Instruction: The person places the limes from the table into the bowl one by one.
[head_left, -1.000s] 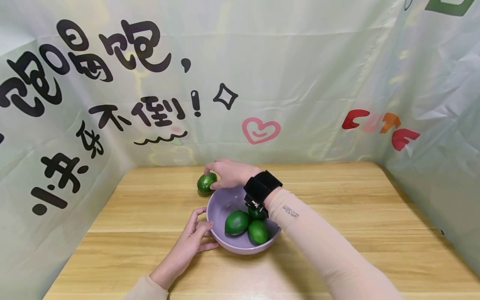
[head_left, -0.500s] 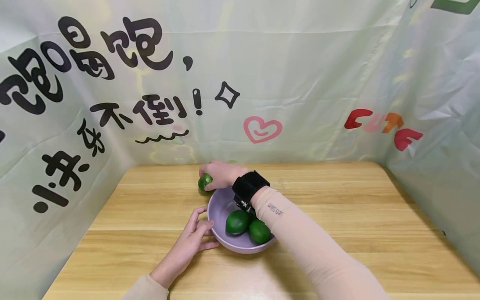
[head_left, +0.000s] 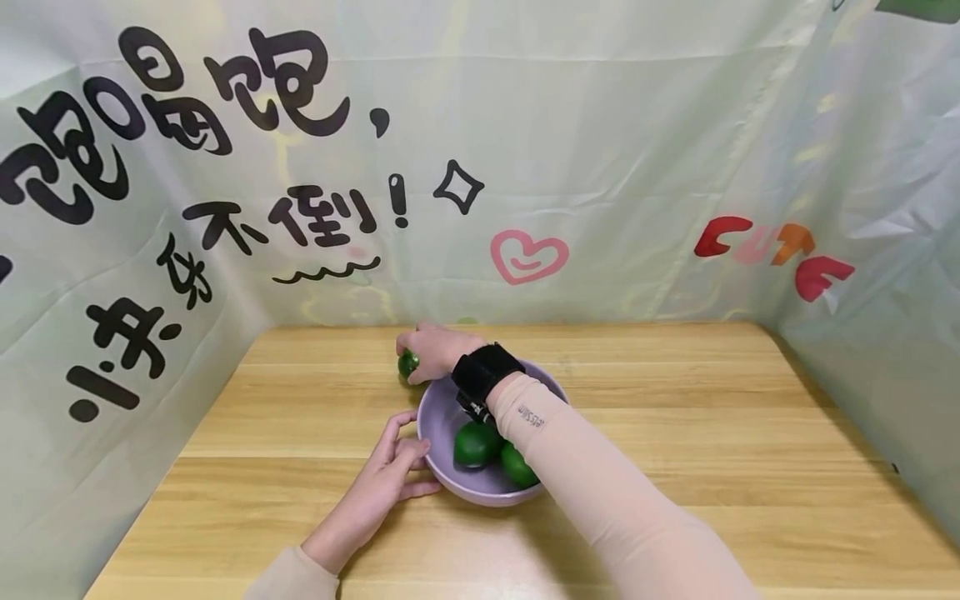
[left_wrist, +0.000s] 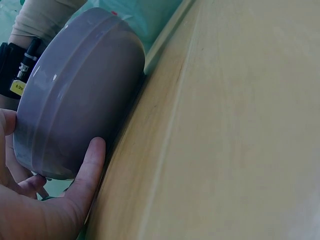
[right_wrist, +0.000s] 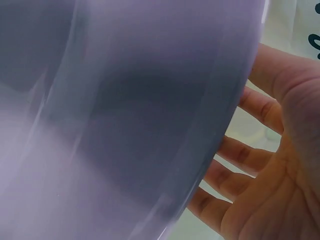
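Note:
A purple bowl [head_left: 491, 498] stands on the wooden table with green limes inside, among them one lime [head_left: 476, 444] and another lime [head_left: 519, 467] partly under the right forearm. My left hand [head_left: 390, 467] holds the bowl's left side, its fingers spread between rim and lower wall; the left wrist view shows one finger on the outer wall. Behind the bowl's far left edge, my right hand [head_left: 438, 352] grips another lime [head_left: 407, 364], mostly covered by the fingers. In the right wrist view the bowl wall [right_wrist: 140, 125] hides the fingertips and that lime.
The wooden table [head_left: 712, 417] extends around the bowl to both sides. A pale printed cloth [head_left: 615, 150] hangs along its back and sides, close behind the right hand. A black band [head_left: 487, 371] wraps the right wrist over the bowl.
My right hand has shifted slightly left and its fingers have closed further round the lime. The right forearm covers more of the limes in the bowl. The left hand stays at the bowl.

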